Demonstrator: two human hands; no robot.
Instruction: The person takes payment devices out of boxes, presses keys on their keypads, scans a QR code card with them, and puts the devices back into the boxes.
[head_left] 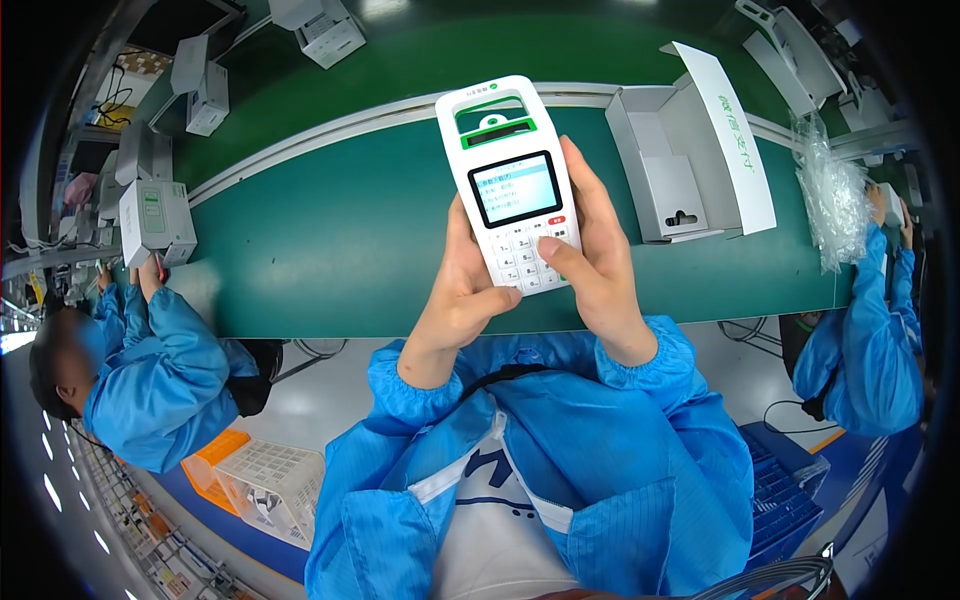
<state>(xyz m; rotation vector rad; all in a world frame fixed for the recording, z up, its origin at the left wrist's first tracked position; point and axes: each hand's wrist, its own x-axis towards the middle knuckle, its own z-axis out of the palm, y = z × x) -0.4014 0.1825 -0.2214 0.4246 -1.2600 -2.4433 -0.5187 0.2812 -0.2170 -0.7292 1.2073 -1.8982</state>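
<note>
A white payment terminal (512, 160) with green trim is held up above the green table, tilted a little to the left. Its lit screen (513, 190) shows several lines of text, the top one highlighted. My left hand (462, 285) grips the lower left side, thumb near the bottom keys. Around the right side wraps my right hand (597, 262), its thumb lying on the keypad (525, 258). The fingers behind the terminal are partly hidden. To the right of my hands stands an open white box (655, 165) with green lettering on its raised lid.
Clear plastic bags (832, 195) lie at the table's right. At the left, a person in blue sleeves (165, 350) handles a white box (158, 222); another person (865, 340) works at the right. Crates (275, 485) stand on the floor. Behind the table (330, 250) runs a rail (300, 155).
</note>
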